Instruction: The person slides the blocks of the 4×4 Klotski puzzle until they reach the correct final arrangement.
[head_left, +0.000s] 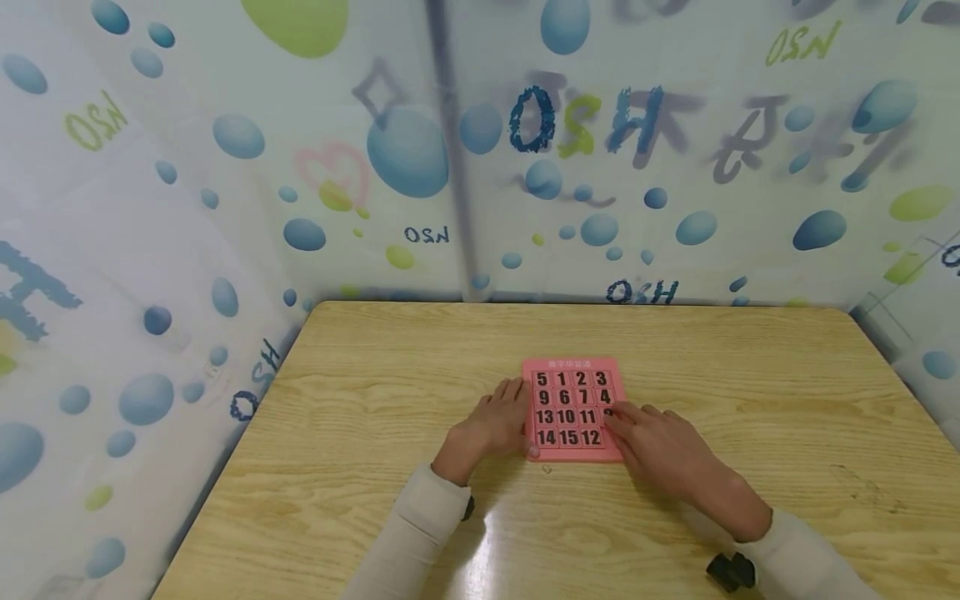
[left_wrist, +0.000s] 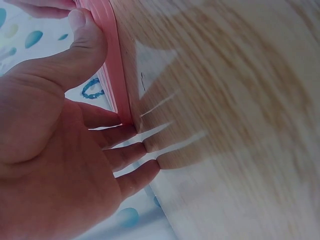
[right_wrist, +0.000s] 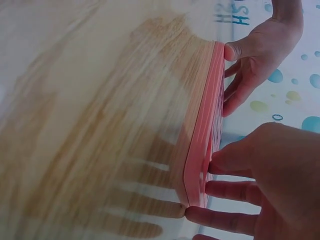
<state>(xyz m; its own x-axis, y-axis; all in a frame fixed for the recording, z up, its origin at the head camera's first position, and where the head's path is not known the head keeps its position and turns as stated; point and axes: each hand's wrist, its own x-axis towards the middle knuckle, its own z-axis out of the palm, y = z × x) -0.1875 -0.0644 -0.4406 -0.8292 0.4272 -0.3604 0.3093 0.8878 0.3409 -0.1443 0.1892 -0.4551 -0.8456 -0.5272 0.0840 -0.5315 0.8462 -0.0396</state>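
A pink number slide puzzle (head_left: 576,454) lies flat on the wooden table, its square tiles printed with black numerals. Its top row reads 5, 1, 2, 3; the bottom row shows 14, 15, 12 and a bare pink spot at the right. My left hand (head_left: 497,421) rests along the left edge, thumb on the near left corner, the other fingers fairly straight with tips down at the table in the left wrist view. From the right, my right hand (head_left: 667,446) reaches over the frame. Its fingertips touch the right-end tile of the third row, partly hiding its numeral.
The wooden table (head_left: 405,350) extends around the puzzle. Behind it stands a wall covering (head_left: 510,217) printed with blue and green drops and lettering, which also runs along the left side. Dark straps show at both sleeve cuffs.
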